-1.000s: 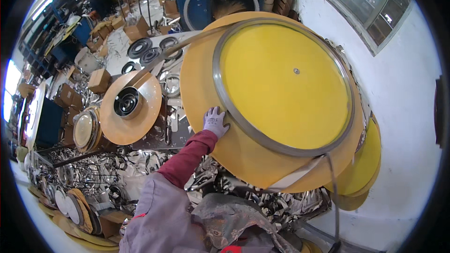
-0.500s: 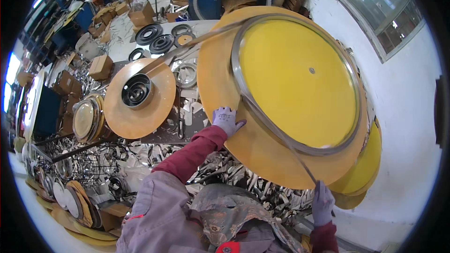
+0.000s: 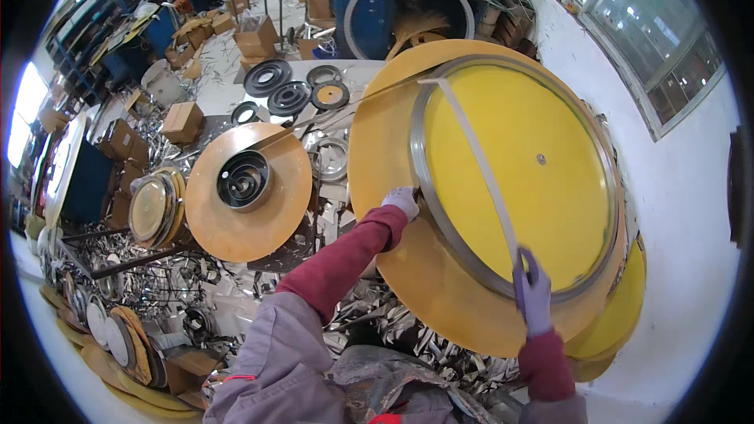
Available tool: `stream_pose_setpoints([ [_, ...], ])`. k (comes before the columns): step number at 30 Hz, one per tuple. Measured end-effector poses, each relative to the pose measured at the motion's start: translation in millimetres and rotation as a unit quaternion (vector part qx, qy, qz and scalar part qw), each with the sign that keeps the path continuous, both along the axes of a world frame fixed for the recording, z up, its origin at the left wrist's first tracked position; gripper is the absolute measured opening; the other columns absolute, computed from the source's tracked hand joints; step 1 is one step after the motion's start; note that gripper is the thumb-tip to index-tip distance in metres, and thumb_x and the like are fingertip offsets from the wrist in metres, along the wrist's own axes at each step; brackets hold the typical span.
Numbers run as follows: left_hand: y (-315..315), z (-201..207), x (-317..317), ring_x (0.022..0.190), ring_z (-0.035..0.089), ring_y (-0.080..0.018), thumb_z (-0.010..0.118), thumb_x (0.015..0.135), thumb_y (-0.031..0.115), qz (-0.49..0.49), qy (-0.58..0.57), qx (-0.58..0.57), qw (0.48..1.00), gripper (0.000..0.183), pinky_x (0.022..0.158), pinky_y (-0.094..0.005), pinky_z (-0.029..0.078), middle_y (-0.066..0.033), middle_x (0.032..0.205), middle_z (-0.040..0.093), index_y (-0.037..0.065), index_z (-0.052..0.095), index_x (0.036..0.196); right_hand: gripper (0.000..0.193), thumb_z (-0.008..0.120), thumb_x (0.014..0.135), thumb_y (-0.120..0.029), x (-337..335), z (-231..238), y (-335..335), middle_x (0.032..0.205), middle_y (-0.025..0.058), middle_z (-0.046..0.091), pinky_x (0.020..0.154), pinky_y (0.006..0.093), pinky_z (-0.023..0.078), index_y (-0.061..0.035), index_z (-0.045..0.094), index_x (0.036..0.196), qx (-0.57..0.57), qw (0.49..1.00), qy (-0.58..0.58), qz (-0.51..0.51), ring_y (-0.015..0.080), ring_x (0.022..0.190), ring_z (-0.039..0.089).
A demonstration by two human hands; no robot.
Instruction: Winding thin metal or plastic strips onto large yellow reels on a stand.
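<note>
A big tilted orange disc [image 3: 382, 141] carries a yellow round plate [image 3: 503, 133] with a grey coiled band [image 3: 420, 149] around its rim. Beside that band's left edge is my left hand [image 3: 401, 202] in a pale purple glove, its fingers closed round something dark I cannot make out. My right hand [image 3: 536, 292], gloved alike, grips the lower end of a flat grey strip [image 3: 481, 153] that crosses the yellow plate from the top of the band. To the left, a smaller orange disc [image 3: 212, 224] bears a coil [image 3: 243, 179], with a strip running from it toward the large disc.
Dark round rings [image 3: 267, 77] lie on the table behind the smaller disc. Heaps of metal scraps [image 3: 440, 345] spread below the discs. A white wall [image 3: 675, 228] stands close on the right, and stacked round plates [image 3: 153, 208] sit at the left.
My right hand has moved up over the plate's lower edge, and its strip now lies across the yellow face instead of below the rim. My left hand has shifted right and closed its fingers.
</note>
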State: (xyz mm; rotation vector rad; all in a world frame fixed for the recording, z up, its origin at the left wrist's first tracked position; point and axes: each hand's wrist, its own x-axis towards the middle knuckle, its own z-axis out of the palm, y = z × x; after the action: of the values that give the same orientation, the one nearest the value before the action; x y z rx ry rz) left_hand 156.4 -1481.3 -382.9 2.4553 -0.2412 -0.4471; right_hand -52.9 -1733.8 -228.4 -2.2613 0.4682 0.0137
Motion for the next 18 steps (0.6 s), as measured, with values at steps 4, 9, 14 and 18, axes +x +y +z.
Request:
stream_pose_setpoints([
  [4, -20.1, -6.3, 42.2, 0.091, 0.06, -0.0368, 0.058, 0.074, 0.017, 0.109, -0.056, -0.081, 0.989, 0.035, 0.078, -0.0408, 0.048, -0.0196, 0.099, 0.064, 0.009, 0.06, 0.109, 0.037, 0.051, 0.089, -0.023, -177.6, -26.5, -65.0, 0.06, -0.0044, 0.042, 0.044, 0.0218, 0.032, 0.0016, 0.055, 0.116, 0.07, 0.989, 0.125, -0.044, 0.0043, 0.05, 0.04],
  [9, 12.4, -6.1, 142.2, 0.095, 0.06, -0.0362, 0.056, 0.078, 0.02, 0.108, -0.067, 0.023, 0.992, 0.027, 0.082, -0.0412, 0.048, -0.0196, 0.098, 0.063, 0.005, 0.065, 0.099, 0.029, 0.055, 0.086, -0.015, -409.9, -2.9, -96.7, 0.066, 0.0013, 0.05, 0.05, 0.0272, 0.039, -0.0003, 0.057, 0.111, 0.277, 0.877, 0.328, -0.217, 0.0139, 0.056, 0.047],
  [14, 64.9, 18.3, 78.7, 0.097, 0.059, -0.0351, 0.054, 0.08, 0.018, 0.103, -0.088, -0.025, 0.99, 0.028, 0.087, -0.0428, 0.045, -0.0188, 0.099, 0.063, 0.009, 0.063, 0.105, 0.034, 0.051, 0.09, -0.021, -369.7, 30.0, -16.5, 0.09, 0.0157, 0.062, 0.063, 0.0366, 0.048, -0.0046, 0.054, 0.12, 0.175, 0.905, 0.344, -0.178, 0.0255, 0.075, 0.062],
  [18, 96.0, 1.9, 14.0, 0.097, 0.058, -0.0345, 0.055, 0.077, 0.015, 0.078, -0.075, -0.037, 0.993, 0.034, 0.087, -0.043, 0.044, -0.0185, 0.101, 0.062, 0.012, 0.06, 0.111, 0.03, 0.05, 0.091, -0.025, -338.6, -26.1, -6.0, 0.087, 0.0174, 0.066, 0.056, 0.0387, 0.047, -0.0051, 0.059, 0.111, -0.157, 0.985, 0.044, 0.063, 0.0286, 0.065, 0.063],
])
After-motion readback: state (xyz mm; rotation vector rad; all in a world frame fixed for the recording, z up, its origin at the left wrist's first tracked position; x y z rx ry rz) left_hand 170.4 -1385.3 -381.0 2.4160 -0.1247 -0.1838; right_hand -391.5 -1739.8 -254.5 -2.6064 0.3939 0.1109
